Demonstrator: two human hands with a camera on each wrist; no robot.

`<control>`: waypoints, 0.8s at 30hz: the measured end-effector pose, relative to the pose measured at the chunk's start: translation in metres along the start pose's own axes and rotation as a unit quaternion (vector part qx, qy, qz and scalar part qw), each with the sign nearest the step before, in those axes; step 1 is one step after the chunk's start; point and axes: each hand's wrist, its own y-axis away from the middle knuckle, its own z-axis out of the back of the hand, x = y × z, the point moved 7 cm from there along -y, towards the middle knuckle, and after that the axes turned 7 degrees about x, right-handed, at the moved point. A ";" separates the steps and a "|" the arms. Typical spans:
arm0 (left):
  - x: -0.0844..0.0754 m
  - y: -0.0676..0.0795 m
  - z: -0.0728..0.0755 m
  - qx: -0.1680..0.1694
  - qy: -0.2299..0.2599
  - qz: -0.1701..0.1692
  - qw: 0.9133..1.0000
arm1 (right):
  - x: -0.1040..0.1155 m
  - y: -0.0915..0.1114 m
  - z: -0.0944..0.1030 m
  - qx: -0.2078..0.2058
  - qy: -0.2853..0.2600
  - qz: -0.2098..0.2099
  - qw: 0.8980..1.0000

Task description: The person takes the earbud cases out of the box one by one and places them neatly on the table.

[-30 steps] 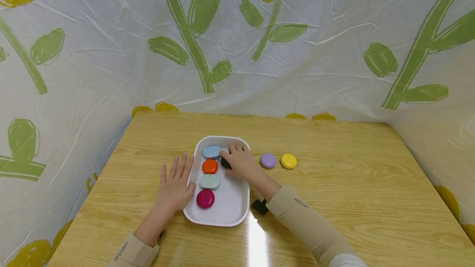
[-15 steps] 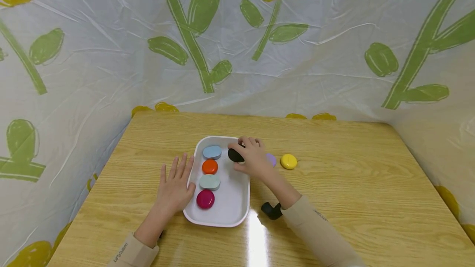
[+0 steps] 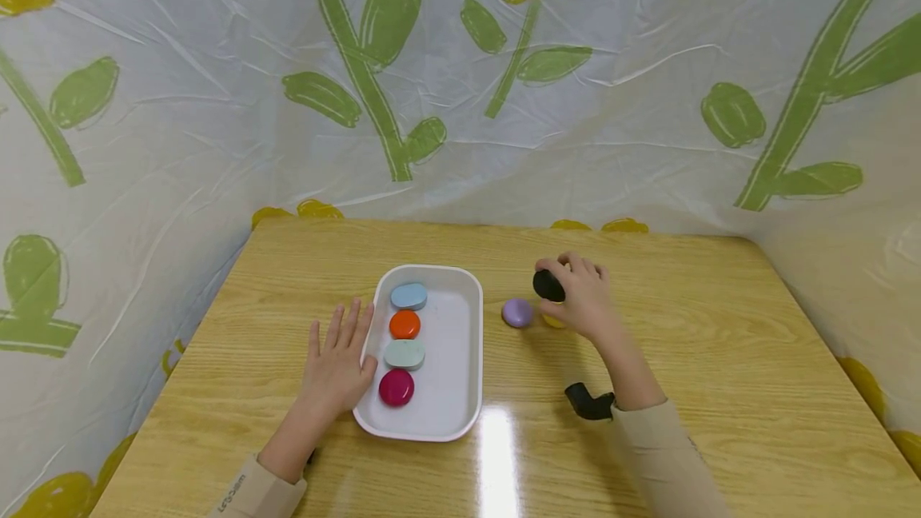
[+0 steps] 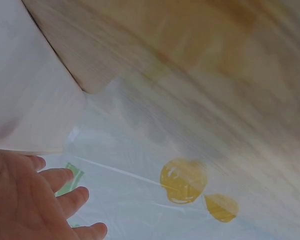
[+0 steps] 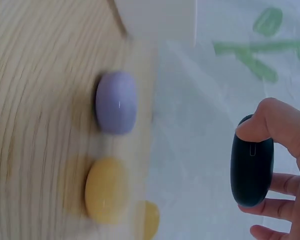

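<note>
The tabletop (image 3: 683, 326) fills the lower half of the head view, and the white tray (image 3: 448, 362) sits just left of its centre. The left hand (image 3: 336, 370) lies flat along the tray's left side, fingers straight and spread, holding nothing; its thumb overlaps the rim, but from here I can't tell whether it presses.

Right of centre, the right hand (image 3: 584, 302) grips the black oval piece (image 3: 549, 285) up off the wood, thumb on one side and fingers on the other. It looks to me like a hard, smooth shell, light and stiff, unlikely to dent in a pinch. That rounded, slightly glossy surface could slide, though, so I'd hold it as here, across its thick sides rather than by a tapering end. A drop might scuff it.

The yellow disc (image 5: 106, 190) is partly hidden behind the hand in the head view, with the purple disc (image 3: 517, 312) just left of it. Down the tray's left half run a light blue oval (image 3: 408, 296), an orange disc (image 3: 405, 325), a pale green oval (image 3: 404, 354) and a crimson disc (image 3: 396, 388), all seemingly just as hard and slick.
</note>
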 end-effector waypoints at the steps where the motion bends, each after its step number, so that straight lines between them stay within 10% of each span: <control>1: 0.000 0.000 0.000 0.000 0.001 0.000 1.000 | -0.007 0.003 0.001 0.001 -0.004 -0.010 1.000; 24: 0.001 -0.001 -0.001 -0.001 -0.002 0.000 1.000 | -0.092 0.037 -0.033 0.137 0.006 -0.138 0.981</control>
